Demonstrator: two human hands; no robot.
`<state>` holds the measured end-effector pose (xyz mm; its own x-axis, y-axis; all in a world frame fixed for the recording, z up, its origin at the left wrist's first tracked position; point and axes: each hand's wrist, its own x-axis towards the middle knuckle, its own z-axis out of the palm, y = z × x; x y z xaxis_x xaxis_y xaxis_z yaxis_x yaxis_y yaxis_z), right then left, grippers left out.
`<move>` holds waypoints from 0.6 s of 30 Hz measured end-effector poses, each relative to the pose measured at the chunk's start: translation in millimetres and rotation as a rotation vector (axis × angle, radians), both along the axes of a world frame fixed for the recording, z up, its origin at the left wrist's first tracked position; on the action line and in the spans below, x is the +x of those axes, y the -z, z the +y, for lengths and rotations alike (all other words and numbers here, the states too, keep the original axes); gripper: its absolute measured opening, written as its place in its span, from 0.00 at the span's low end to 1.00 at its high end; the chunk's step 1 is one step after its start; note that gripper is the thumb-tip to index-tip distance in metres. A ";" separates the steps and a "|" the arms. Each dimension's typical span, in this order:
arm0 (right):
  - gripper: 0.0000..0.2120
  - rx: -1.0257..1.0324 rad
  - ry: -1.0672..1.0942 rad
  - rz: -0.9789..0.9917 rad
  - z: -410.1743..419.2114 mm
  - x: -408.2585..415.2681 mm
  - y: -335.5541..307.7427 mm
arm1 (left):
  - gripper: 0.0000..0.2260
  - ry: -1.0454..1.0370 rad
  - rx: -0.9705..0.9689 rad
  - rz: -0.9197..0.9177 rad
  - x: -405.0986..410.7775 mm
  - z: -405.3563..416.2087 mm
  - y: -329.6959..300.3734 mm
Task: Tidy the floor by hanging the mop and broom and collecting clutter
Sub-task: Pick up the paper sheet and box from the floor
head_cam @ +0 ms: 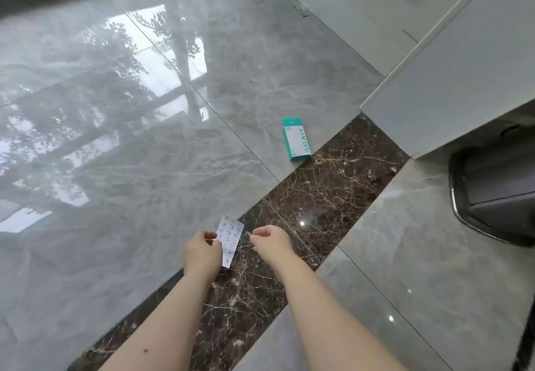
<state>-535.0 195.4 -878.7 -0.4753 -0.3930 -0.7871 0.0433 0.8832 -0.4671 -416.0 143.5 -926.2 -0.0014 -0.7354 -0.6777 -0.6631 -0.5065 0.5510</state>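
Bare forearms enter from the bottom edge of the frame. Left hand (201,252), low centre, pinches a white printed leaflet (229,241) at its edge. Right hand (272,240), just beside the leaflet, has loosely curled fingers holding nothing. Beneath both runs a dark brown marble strip (327,194) set in the glossy grey tile floor (130,153). Farther, right of centre, a teal box (296,139) lies on the floor at the strip's border. A dark bin (498,197) sits at the right edge.
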 end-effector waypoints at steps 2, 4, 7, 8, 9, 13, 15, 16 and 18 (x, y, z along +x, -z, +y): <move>0.12 0.005 0.004 -0.014 -0.7 -1.1 21.3 | 0.10 0.011 0.016 -0.016 -0.1 1.4 21.5; 0.13 0.009 -0.003 -0.036 -1.7 -2.0 42.0 | 0.10 0.012 0.040 -0.018 -1.4 2.4 42.9; 0.14 0.009 -0.036 -0.023 -3.4 -4.6 73.3 | 0.11 0.007 0.071 -0.012 -3.2 4.4 71.7; 0.14 0.008 -0.046 -0.016 -5.4 -4.8 85.6 | 0.11 0.003 0.078 -0.016 -3.1 5.3 83.5; 0.14 0.000 -0.054 -0.013 -7.6 -5.4 96.6 | 0.11 0.001 0.086 -0.022 -3.4 5.5 93.1; 0.16 -0.014 -0.127 -0.009 -15.6 -3.2 144.6 | 0.16 -0.017 0.139 -0.095 -1.5 9.3 141.0; 0.18 -0.010 -0.180 -0.004 -21.6 -2.4 168.4 | 0.18 -0.048 0.189 -0.164 -2.1 11.2 163.9; 0.18 -0.010 -0.204 0.000 -24.2 -3.1 175.6 | 0.19 -0.065 0.215 -0.193 -2.8 11.5 170.4; 0.19 -0.011 -0.260 0.011 -31.3 -2.8 195.7 | 0.22 -0.115 0.245 -0.202 -5.0 12.5 189.4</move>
<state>-537.8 164.1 -1074.4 -0.3660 -0.5114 -0.7775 -0.1900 0.8590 -0.4755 -421.0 156.0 -1115.5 0.2243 -0.5380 -0.8126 -0.6772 -0.6856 0.2670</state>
